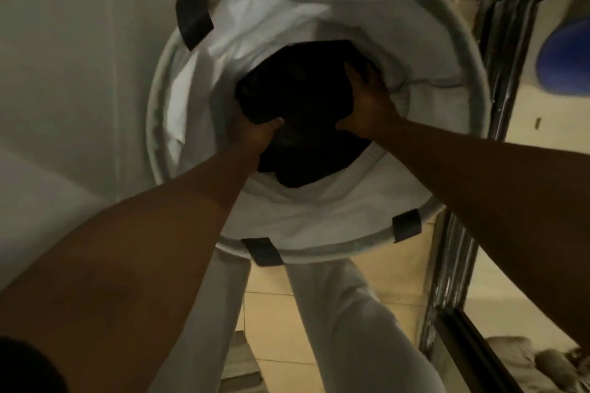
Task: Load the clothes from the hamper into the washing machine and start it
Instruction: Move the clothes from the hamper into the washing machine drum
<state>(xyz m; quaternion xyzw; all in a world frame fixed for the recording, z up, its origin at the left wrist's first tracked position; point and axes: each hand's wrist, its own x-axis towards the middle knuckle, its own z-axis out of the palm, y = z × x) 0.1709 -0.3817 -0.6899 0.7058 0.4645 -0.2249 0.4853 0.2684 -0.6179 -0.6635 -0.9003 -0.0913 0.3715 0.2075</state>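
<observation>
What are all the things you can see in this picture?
hamper: one, white, middle of the view
tabs: four, dark grey, around the hamper's rim
clothes: one bundle, black, inside the hamper
blue thing: one, blue, right edge; too blurred to name
frame: one, dark, right of the hamper
floor: beige tiles, below the hamper
trouser legs: two, white, bottom middle
left hand: one, grips the clothes' near edge
right hand: one, holds the clothes' right side
</observation>
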